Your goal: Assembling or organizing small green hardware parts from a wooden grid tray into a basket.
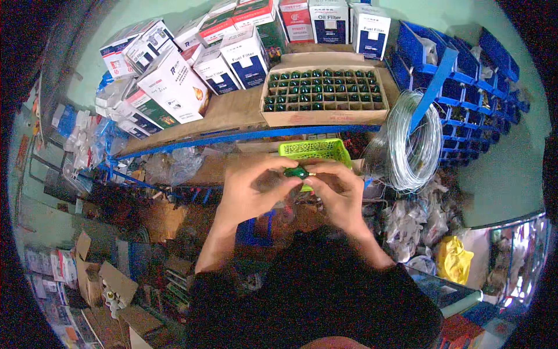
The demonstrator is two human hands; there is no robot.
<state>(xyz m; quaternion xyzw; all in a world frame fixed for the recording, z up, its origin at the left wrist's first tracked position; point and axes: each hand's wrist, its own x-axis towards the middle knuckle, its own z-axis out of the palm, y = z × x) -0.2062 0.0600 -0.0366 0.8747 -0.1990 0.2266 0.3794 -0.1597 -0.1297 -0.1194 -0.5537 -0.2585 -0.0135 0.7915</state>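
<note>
Between the fingertips of my two hands is a small, shiny dark-green bulb-shaped piece with a thin brass-coloured tip on its right side. My left hand pinches its rounded green end between thumb and forefinger. On the other side, my right hand is closed in a pinch at the tip end. Both hands are raised in front of the shelf. Behind them, a shallow cardboard box is split by dividers into cells, many holding similar green pieces; some front-row cells have none.
A lime-green plastic basket sits just beyond my hands, below the blue-edged shelf. White filter cartons line the shelf's left and back. To the right hangs a coil of silver wire, beside stacked blue bins.
</note>
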